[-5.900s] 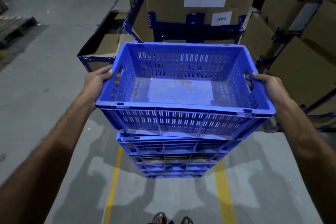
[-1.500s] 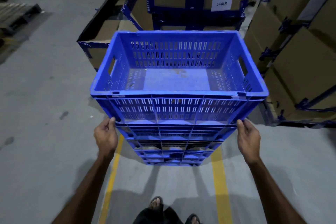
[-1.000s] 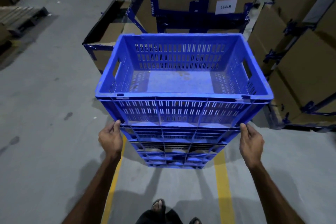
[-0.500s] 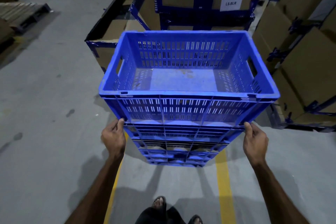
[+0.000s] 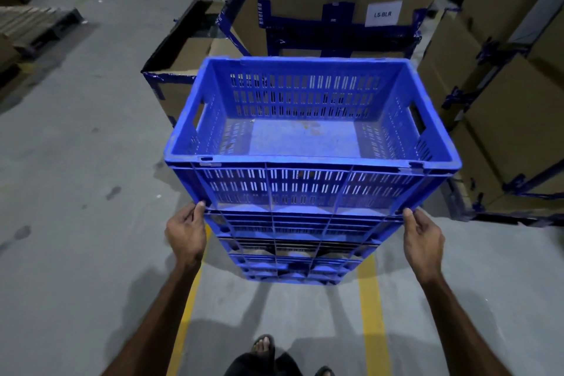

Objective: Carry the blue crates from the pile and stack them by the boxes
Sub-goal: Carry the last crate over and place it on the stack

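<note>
Top crate: blue crate [image 5: 311,131] sits uppermost on the stack of blue crates [image 5: 293,241], on the floor [image 5: 76,162] over two yellow lines.
Contents: nothing inside; bare base with a faint brown stain.
Left hand: my left hand [image 5: 186,233] has its fingertips curled onto the lower left corner of the top crate.
Right hand: my right hand [image 5: 422,241] pinches the lower right corner likewise.
Surroundings: taped cardboard boxes [image 5: 503,119] behind and right; an open carton [image 5: 183,61] just behind the stack, its contents not discernible.
</note>
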The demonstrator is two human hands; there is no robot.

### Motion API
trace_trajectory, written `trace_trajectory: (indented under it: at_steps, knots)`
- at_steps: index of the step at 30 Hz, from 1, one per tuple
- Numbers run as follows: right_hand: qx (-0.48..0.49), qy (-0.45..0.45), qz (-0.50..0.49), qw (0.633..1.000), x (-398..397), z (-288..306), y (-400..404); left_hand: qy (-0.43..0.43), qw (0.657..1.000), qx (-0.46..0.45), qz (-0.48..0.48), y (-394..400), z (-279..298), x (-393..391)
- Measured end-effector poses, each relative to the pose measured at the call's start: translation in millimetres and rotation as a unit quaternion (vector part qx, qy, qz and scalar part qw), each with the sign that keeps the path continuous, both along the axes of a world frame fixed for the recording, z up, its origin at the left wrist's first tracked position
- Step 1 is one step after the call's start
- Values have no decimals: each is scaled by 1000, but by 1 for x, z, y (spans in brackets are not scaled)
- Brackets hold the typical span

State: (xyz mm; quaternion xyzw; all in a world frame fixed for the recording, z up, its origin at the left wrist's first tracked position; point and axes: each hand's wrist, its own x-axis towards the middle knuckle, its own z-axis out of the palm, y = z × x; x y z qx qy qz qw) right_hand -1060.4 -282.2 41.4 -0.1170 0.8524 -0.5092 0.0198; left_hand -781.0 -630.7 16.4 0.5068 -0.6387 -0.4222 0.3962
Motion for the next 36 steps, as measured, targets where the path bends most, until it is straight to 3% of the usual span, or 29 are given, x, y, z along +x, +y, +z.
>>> trace_trajectory:
  at_steps: [8, 13, 19, 23, 27, 32, 36]
  knots:
    - [-58, -73, 54, 994, -13, 22, 13, 9, 994, 55, -92, -21, 11, 16]
    - [-132, -87, 21, 987, -35, 40, 20, 112, 986, 86, -83, -23, 62, 13]
    - [-221, -135, -27, 966, -72, 114, 6, 141, 984, 52, -99, -76, 150, -6]
    - [-100, -169, 23, 980, -102, 162, -21, 32, 980, 61, -185, -106, 202, -46]
    - [38, -132, 77, 987, -133, 195, -62, -105, 959, 12, -261, -119, 226, -89]
    - [204, -71, 87, 973, -166, 196, -104, -171, 940, 8, -295, -127, 224, -124]
    - [250, -54, 105, 961, -168, 184, -118, -290, 909, -55, -293, -136, 210, -138]
